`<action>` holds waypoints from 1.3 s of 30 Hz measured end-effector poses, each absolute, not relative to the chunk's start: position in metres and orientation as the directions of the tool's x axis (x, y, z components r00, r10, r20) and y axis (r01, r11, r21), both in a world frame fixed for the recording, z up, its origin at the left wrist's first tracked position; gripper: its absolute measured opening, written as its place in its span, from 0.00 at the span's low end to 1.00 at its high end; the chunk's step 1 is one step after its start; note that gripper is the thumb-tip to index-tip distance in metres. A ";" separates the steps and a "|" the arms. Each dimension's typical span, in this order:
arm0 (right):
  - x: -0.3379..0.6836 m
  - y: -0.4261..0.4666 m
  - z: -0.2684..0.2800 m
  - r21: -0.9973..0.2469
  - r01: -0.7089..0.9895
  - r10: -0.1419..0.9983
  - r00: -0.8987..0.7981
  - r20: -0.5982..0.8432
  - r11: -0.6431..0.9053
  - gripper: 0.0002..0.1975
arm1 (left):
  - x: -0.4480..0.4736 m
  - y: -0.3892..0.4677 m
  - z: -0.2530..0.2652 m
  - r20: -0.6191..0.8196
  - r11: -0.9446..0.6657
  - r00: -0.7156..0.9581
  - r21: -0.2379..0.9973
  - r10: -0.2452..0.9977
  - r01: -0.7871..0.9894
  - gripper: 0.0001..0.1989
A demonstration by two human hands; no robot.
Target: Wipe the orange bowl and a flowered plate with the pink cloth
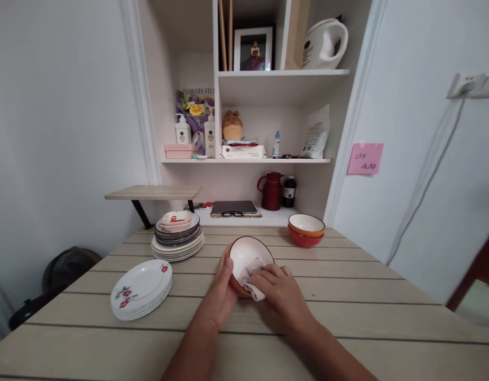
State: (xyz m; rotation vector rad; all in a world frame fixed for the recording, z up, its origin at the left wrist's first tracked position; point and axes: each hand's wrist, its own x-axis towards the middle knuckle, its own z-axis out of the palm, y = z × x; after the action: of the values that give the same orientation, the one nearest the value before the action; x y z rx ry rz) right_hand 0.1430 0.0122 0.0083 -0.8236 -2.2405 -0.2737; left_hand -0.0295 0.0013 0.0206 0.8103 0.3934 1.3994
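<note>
Tilted toward me over the middle of the table is a bowl [246, 250], white inside with a dark rim and orange outside. My left hand [223, 291] grips its left side, the thumb lying over the rim and the fingers hidden behind. A pale pinkish cloth [257, 292] is bunched in my right hand [282, 293], which presses it against the inside of the bowl at the lower right. Part of the cloth hangs over the near rim. The right fingertips are partly hidden by the cloth and the bowl.
White flowered plates [143, 286] are stacked at the left, with a taller pile of plates and small dishes [177, 238] behind. Two nested bowls [306, 233], orange and red, stand at the right. A red jug [271, 191] and a laptop [234, 208] sit at the back.
</note>
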 end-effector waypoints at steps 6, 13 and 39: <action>0.138 0.009 0.008 -0.116 0.715 0.555 -0.419 0.718 0.689 0.22 | -0.016 -0.006 0.021 0.243 -0.105 0.115 0.734 0.963 -0.671 0.47; 0.131 0.010 0.011 -0.071 0.702 0.537 -0.472 0.699 0.709 0.17 | -0.012 -0.004 0.021 0.139 -0.130 -0.037 0.750 0.990 -0.648 0.36; 0.132 0.006 0.002 -0.093 0.669 0.495 -0.441 0.749 0.737 0.07 | -0.012 -0.010 0.021 0.135 -0.014 0.138 0.764 0.981 -0.645 0.42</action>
State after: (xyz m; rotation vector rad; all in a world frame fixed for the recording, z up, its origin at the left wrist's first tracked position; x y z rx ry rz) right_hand 0.1321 0.0059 0.0016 -0.8743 -2.1298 -0.2760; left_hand -0.0123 -0.0101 0.0214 0.8162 0.5254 1.3878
